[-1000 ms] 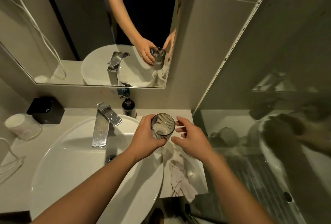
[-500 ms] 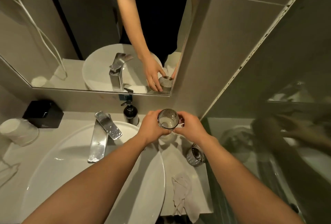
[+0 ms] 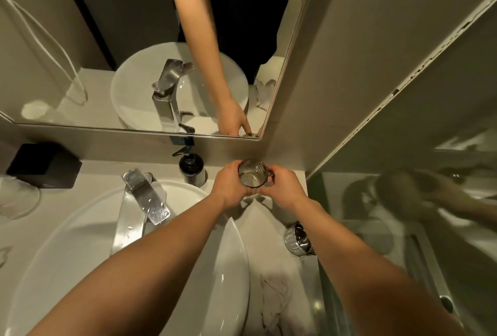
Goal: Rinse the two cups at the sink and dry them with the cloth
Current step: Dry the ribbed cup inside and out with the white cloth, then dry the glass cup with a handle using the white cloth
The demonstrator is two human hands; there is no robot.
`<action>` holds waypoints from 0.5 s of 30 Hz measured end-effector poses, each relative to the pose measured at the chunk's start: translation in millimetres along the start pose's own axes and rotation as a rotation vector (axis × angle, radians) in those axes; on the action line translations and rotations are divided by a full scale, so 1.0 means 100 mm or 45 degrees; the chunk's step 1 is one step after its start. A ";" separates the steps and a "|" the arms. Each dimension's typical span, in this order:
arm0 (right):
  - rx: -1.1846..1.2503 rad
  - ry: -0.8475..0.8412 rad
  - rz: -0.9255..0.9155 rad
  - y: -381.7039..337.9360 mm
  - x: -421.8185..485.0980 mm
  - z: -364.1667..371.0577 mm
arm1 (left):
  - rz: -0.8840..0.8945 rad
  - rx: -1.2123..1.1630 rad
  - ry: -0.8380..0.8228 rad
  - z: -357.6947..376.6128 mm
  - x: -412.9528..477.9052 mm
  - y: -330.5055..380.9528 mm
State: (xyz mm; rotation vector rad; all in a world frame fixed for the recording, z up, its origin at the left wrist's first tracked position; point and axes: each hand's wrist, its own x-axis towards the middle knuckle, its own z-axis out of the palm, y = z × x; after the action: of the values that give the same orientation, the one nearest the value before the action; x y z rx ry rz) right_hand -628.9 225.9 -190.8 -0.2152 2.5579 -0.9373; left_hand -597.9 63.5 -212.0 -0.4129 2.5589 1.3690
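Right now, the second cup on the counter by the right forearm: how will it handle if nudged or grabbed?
The second cup looks like ribbed glass, so probably rigid and breakable if knocked. It seems to lie tilted or on its side near the counter edge, so a nudge may roll it off. The ribs should help grip, though any wetness could make it slippery; I cannot tell if it is wet.

Dim, warm light fell from above; hard shadows lay at centre, edges bowed strongly, and the right of the frame was smeared.
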 end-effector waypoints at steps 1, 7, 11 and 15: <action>0.018 -0.009 0.009 0.01 0.01 0.00 | -0.009 0.001 -0.005 0.00 0.01 -0.01; 0.029 -0.050 0.033 0.01 0.06 0.07 | -0.057 -0.011 -0.023 0.01 0.05 -0.08; 0.014 -0.047 0.051 -0.01 0.08 0.09 | -0.082 -0.022 -0.033 0.01 0.08 -0.09; 0.035 -0.033 0.075 0.00 0.09 0.10 | -0.072 -0.028 -0.029 0.02 0.08 -0.08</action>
State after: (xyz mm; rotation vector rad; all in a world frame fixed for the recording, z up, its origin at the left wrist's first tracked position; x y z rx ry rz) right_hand -632.4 217.1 -200.5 -0.1423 2.5125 -0.9407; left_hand -602.6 59.6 -222.0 -0.4673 2.4967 1.3749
